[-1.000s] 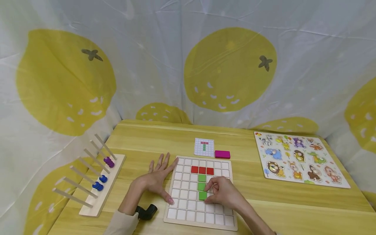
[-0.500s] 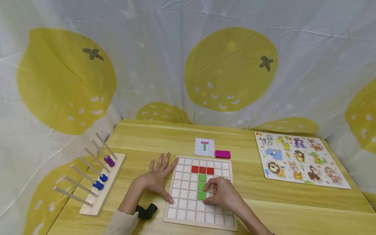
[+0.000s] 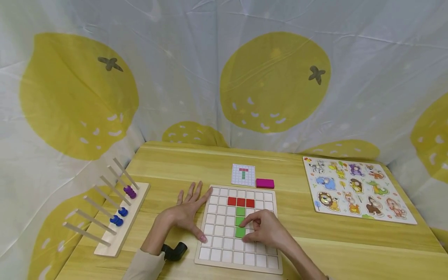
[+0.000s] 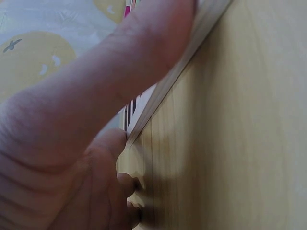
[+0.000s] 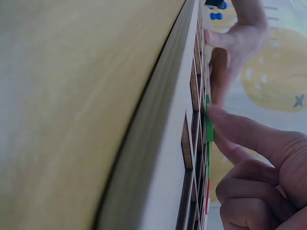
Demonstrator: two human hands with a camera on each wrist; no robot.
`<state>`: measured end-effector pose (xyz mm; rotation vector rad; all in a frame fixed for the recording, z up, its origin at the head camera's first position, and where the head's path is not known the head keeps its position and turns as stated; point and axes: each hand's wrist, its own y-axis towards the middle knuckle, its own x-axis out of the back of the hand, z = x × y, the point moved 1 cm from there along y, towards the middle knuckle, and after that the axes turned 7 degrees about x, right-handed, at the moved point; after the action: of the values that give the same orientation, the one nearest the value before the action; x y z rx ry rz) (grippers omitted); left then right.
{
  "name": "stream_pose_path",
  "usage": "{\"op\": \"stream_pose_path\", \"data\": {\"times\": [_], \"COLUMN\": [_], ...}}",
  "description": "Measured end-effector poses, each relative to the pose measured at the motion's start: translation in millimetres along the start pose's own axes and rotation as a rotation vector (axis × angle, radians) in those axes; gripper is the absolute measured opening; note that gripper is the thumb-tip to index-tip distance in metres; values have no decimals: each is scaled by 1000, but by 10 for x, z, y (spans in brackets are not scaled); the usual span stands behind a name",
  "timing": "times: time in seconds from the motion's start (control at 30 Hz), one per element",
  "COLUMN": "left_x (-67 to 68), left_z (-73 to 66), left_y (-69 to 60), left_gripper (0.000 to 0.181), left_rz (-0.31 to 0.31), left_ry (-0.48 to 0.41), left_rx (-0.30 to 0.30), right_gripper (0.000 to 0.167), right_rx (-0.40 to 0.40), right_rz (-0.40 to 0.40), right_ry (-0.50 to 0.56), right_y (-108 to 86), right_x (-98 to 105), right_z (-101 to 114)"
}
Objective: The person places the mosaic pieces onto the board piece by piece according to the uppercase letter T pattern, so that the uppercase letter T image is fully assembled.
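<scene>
A white-squared wooden grid board [image 3: 219, 231] lies on the table. Three red tiles [image 3: 241, 202] form a row on it, with a column of green tiles beneath the middle one. My right hand [image 3: 266, 230] pinches the lowest green tile [image 3: 240, 232] between thumb and forefinger. In the right wrist view the thumb touches that tile's raised edge, and the other fingers are curled in. My left hand [image 3: 187, 214] rests with fingers spread at the board's left edge, thumb on the lower rim and forefinger at the top corner. The left wrist view shows its palm and thumb beside that edge.
Behind the board lie a pattern card [image 3: 243, 175] with a T drawing and a magenta block [image 3: 265, 183]. A peg stand [image 3: 122, 223] with blue and purple beads is at left. An animal puzzle [image 3: 360, 190] lies at right. A black object [image 3: 175, 252] sits by the left wrist.
The lowest green tile has shifted slightly left and straightened into line with the column, my right fingers moving along with it. My left hand has stayed in place.
</scene>
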<state>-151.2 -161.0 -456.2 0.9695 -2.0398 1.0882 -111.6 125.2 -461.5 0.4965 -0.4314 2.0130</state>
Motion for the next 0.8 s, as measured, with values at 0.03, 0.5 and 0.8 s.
{"op": "stream_pose_path", "data": {"times": [0.03,0.5,0.8], "left_x": [2,14,15], "left_z": [-2,-8,3], "left_y": [1,2,3], "left_gripper": [149,149,149], "left_rz": [0,2,-2], "left_ry": [1,2,-2], "left_rx": [0,1,3], "right_gripper": [25,24,22], "right_rx": [3,20,56], "right_rz": [-1,-7,40], "right_ry": [5,50,51], "right_y": [4,10,4], "right_x": [-6,-35,46], "right_z": [2,-8,7]}}
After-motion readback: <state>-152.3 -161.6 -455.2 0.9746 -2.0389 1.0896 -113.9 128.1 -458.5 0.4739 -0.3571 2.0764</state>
